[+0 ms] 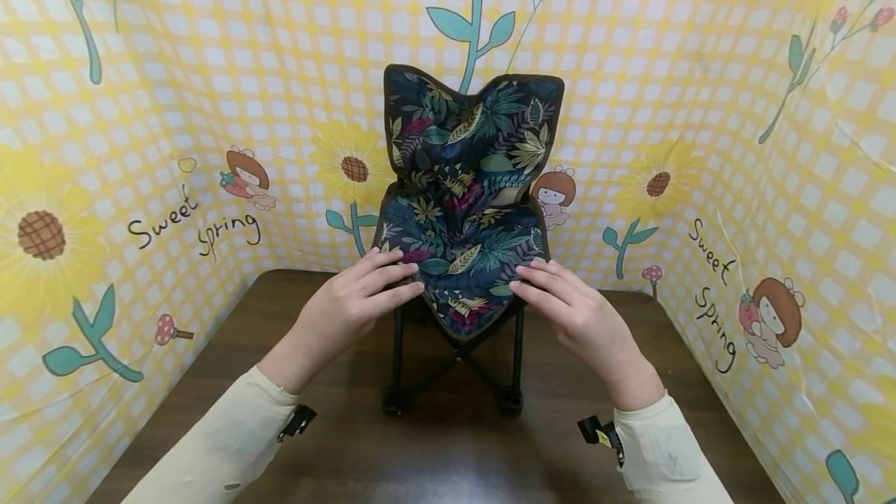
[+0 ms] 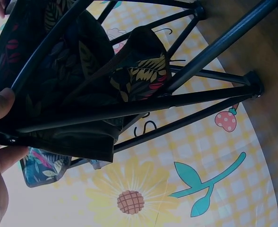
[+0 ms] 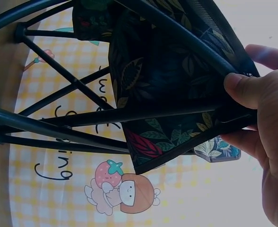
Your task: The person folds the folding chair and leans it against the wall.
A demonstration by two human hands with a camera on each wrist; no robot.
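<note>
A small folding chair with a dark leaf-print fabric seat and back stands upright on the table, facing me. My left hand grips the seat's front left corner, fingers over the fabric. In the left wrist view, its thumb presses beside the black tubes under the seat. The front right corner is held the same way by my right hand. From the right wrist, the thumb lies against a tube end near the fabric edge. Crossed black legs hold the seat up; the back legs are mostly hidden from the head view.
The dark brown table reaches under both forearms. A yellow checked cloth printed with flowers and girls hangs close behind the chair and along both sides. Small black devices sit at both sleeve cuffs.
</note>
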